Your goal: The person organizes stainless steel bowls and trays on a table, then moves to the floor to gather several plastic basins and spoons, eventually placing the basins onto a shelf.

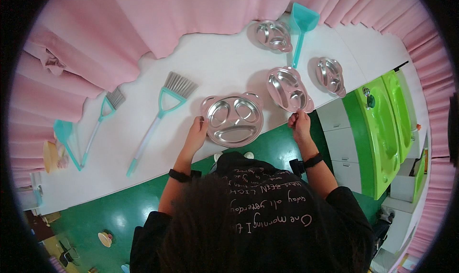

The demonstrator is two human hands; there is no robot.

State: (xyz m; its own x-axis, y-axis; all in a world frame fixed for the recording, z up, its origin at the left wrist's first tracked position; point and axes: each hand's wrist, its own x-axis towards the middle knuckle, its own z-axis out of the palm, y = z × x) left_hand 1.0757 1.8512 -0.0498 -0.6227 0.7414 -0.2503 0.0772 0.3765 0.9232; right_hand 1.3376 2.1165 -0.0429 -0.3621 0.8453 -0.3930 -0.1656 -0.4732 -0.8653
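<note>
My left hand [197, 132] is closed on the left rim of a pink-edged divided plate [234, 136], shaped like a bear's head with steel hollows. This plate is near the table's front edge, its ears pointing away from me. With finger and thumb, my right hand [300, 123] pinches the near rim of a second divided plate [287, 87], which looks tilted. Further right is another divided plate [330, 75], and one more divided plate [274, 35] stands by the curtain. Between those two, a turquoise dustpan [304, 22] has its handle pointing toward me.
On the left half of the white table [114, 156] are a turquoise brush [173, 93], a smaller brush [109, 105] and a small dustpan [63, 129]. A pink curtain [143, 14] hangs along the far side. A green sink unit [377, 124] stands to the right, over white drawers.
</note>
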